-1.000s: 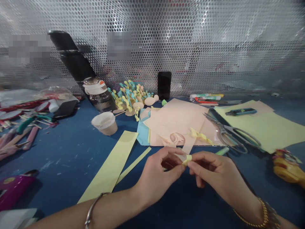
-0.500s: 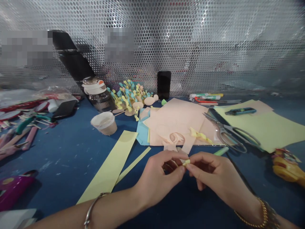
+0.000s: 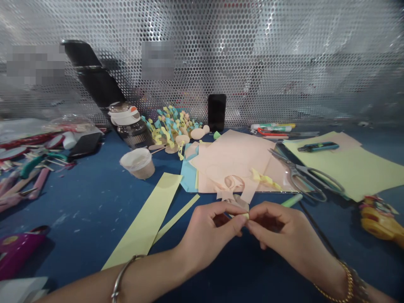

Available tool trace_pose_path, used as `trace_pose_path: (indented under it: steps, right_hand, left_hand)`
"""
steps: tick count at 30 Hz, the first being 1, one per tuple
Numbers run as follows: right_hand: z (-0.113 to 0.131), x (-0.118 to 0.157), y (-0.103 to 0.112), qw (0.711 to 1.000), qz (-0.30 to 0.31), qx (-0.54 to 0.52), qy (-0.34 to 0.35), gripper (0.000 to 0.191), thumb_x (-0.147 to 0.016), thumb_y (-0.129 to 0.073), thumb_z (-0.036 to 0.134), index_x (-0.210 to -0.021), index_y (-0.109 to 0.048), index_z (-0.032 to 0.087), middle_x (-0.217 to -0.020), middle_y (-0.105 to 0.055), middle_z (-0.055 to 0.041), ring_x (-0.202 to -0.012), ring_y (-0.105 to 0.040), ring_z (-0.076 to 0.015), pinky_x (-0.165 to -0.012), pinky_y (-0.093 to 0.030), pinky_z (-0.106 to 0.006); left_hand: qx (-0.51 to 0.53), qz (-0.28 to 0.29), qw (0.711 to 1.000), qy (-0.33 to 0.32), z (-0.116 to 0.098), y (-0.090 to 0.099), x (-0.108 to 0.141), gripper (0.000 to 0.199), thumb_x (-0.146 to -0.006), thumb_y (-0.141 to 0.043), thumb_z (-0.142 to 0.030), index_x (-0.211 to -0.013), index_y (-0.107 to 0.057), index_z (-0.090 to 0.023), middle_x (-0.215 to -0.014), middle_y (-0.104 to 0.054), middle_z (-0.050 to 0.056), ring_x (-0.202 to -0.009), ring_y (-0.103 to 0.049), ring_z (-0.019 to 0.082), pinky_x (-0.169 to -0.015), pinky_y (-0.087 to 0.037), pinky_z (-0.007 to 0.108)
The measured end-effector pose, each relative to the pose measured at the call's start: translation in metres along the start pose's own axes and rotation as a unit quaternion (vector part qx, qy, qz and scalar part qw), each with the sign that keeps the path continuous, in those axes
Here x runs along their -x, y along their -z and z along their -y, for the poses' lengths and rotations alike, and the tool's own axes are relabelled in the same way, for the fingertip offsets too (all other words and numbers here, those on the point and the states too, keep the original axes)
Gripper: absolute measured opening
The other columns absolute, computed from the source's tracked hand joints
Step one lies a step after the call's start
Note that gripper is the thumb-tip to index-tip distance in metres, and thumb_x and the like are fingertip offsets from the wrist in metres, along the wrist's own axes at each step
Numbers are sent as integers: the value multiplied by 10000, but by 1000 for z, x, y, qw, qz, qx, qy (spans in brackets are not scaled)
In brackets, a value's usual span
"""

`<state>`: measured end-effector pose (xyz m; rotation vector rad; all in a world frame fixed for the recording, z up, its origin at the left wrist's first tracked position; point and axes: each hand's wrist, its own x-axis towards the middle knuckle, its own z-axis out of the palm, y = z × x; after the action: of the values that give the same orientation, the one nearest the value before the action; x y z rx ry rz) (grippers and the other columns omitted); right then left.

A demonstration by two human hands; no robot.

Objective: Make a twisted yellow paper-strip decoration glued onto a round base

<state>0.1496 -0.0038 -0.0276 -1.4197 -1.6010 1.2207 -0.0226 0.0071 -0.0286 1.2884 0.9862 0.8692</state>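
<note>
Between my fingertips is a small folded piece of yellow paper (image 3: pixel 245 216), mostly hidden by the fingers. My left hand (image 3: pixel 214 225) pinches it between thumb and forefinger. From the other side my right hand (image 3: pixel 277 223) closes on its edge, with the fingertips of both hands touching. Just beyond the hands lie curled pink paper scraps (image 3: pixel 233 183) and a twisted yellow paper strip (image 3: pixel 267 179) on pink sheets (image 3: pixel 236 155). Left of my left hand are a narrow yellow strip (image 3: pixel 178 217) and a wide yellow strip (image 3: pixel 147 221), flat on the blue table.
Scissors (image 3: pixel 299 170) lie right of the pink sheets, near a cutter (image 3: pixel 318 147) on yellow paper (image 3: pixel 372 168). A white cup (image 3: pixel 138 164), a dark jar (image 3: pixel 131 128) and paper-topped sticks (image 3: pixel 173 122) stand behind. A phone (image 3: pixel 216 112) leans upright. A tape dispenser (image 3: pixel 381 221) sits far right.
My fingertips have shifted slightly on the yellow paper piece, and the fingers cover it differently. My hands stay together in nearly the same place. The things on the table have not moved.
</note>
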Motion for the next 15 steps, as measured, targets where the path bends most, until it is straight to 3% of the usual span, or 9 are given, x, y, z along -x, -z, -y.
trace_pose_path:
  steps: [7,15]
  right_hand:
    - [3,-1,3,997,40,-61,-18,167,-807,-613,335,-777,-619,170,-667,-649,-5,-450,-525,-53,-430,-459,-152]
    - [2,-1,4,995,38,-94,-21,219,-830,-587,379,-881,-643,174,-640,-587,14,-448,-537,-59,-431,-465,-166]
  left_hand:
    - [29,-12,999,13,-3,-1,-3,157,-791,-638,-276,-786,-692,-129,-668,-653,24,-599,-624,109,-591,-519,206]
    - [31,-33,999,10,0,0,-1,148,-803,-629,-284,-806,-689,-147,-729,-682,27,-694,-644,122,-675,-528,212]
